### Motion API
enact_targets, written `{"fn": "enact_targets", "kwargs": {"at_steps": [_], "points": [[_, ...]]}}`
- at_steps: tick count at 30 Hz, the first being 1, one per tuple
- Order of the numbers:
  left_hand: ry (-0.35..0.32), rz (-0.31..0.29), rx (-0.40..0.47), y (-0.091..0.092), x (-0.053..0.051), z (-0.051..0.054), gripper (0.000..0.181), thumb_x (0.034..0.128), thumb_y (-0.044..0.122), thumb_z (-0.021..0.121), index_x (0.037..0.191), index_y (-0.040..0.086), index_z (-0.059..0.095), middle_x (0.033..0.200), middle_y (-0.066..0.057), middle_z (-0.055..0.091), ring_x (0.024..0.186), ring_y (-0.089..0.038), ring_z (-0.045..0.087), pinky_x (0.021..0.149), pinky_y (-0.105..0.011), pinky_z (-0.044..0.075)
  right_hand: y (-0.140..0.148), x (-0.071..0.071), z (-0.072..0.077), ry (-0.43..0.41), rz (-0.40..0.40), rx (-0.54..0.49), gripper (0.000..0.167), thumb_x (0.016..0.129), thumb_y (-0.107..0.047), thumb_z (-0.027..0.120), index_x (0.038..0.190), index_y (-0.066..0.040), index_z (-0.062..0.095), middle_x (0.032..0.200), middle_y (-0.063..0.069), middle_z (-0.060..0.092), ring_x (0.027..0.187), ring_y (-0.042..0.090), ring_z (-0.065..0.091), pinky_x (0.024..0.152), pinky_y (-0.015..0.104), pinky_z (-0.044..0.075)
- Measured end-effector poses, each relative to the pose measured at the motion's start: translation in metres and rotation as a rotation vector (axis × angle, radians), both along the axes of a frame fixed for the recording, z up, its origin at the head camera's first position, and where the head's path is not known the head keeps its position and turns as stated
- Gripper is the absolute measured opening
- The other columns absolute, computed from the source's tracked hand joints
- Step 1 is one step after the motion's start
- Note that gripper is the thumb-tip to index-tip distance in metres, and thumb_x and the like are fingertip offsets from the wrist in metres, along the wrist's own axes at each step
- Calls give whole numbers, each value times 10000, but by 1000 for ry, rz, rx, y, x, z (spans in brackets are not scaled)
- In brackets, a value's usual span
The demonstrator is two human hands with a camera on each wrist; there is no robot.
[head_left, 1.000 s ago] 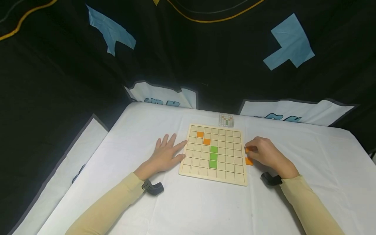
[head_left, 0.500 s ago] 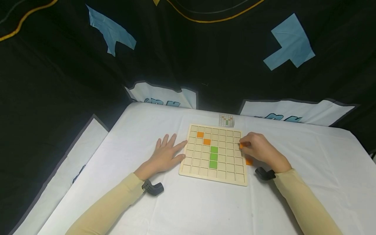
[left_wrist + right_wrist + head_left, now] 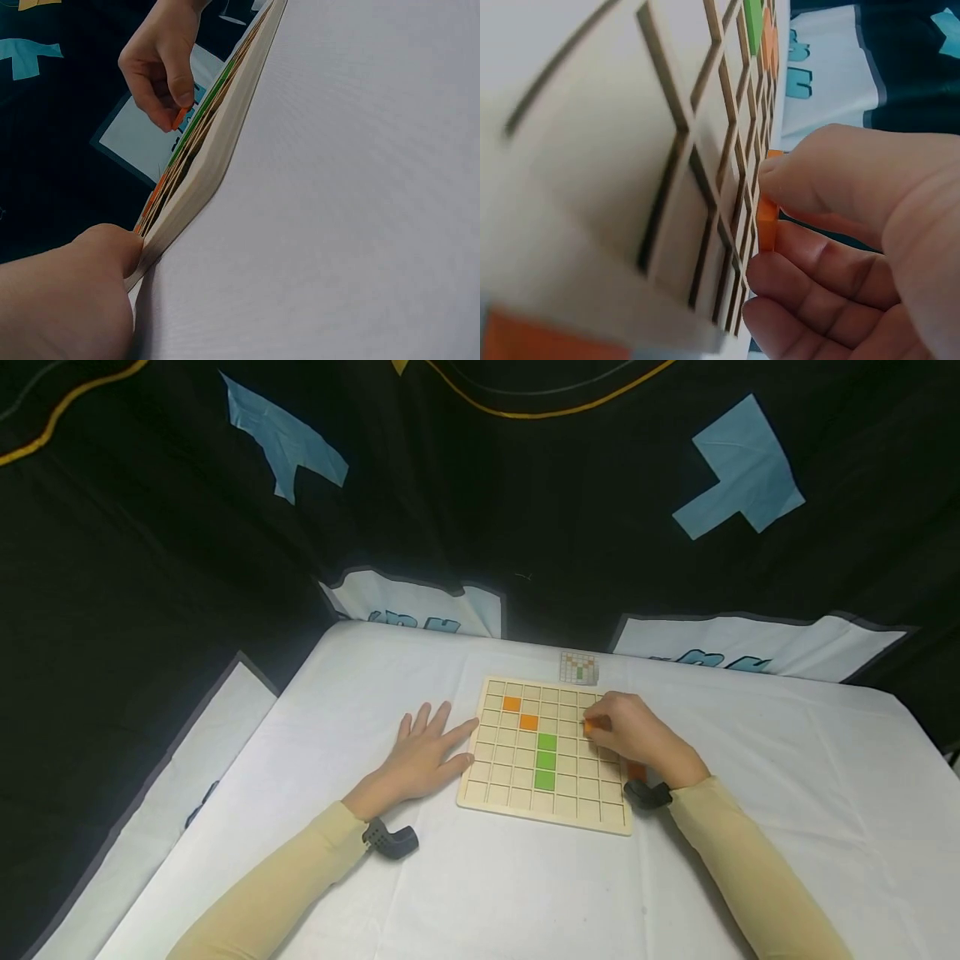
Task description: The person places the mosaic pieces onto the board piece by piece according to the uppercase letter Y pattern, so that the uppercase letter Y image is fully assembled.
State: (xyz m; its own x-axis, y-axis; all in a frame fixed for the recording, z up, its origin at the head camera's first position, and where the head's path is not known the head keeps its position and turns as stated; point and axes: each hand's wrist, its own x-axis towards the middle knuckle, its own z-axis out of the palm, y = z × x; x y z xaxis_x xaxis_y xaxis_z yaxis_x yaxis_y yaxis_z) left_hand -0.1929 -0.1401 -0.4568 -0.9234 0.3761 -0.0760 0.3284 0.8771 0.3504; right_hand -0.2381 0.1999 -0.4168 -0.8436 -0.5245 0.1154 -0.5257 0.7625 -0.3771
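A wooden grid board (image 3: 510,793) lies flat on the table, with two orange tiles (image 3: 528,722) set diagonally and a column of three green tiles (image 3: 546,760) in its cells. My right hand (image 3: 633,731) is over the board's right part and pinches an orange tile (image 3: 767,221) between thumb and fingers, just above the grid. My left hand (image 3: 423,756) rests on the table with fingers spread, its thumb and index finger touching the board's left edge. In the left wrist view the right hand (image 3: 161,64) holds the orange tile (image 3: 180,118) over the board.
One more orange tile (image 3: 637,772) lies at the board's right edge, partly under the right wrist. Behind the board is a small card (image 3: 578,668) printed with a coloured grid. White cloth covers the table (image 3: 487,893); a dark curtain (image 3: 487,510) hangs behind it.
My right hand has taken the orange tile from beside the board and moved left with it over the right-hand cells. The left hand and the board have stayed still.
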Motion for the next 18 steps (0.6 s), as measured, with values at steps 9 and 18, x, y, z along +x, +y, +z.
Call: {"fn": "enact_targets", "kwargs": {"at_steps": [9, 18], "points": [[-2, -2, -3, 0, 0, 0, 611, 1038, 489, 449, 1601, 274, 351, 1701, -241, 119, 1565, -516, 16, 1233, -709, 8, -17, -1, 1, -33, 6, 29, 201, 869, -28, 708, 1053, 17, 773, 1037, 151, 759, 937, 264, 649, 906, 462, 557], [-7, -10, 7, -2, 0, -1, 612, 1039, 497, 448, 1602, 282, 348, 1703, -237, 110, 1565, -515, 6, 1232, -709, 2, -25, -5, -4, -48, 0, 43, 237, 870, -39, 711, 1096, 9, 767, 1078, 148, 766, 990, 270, 662, 945, 460, 557]]}}
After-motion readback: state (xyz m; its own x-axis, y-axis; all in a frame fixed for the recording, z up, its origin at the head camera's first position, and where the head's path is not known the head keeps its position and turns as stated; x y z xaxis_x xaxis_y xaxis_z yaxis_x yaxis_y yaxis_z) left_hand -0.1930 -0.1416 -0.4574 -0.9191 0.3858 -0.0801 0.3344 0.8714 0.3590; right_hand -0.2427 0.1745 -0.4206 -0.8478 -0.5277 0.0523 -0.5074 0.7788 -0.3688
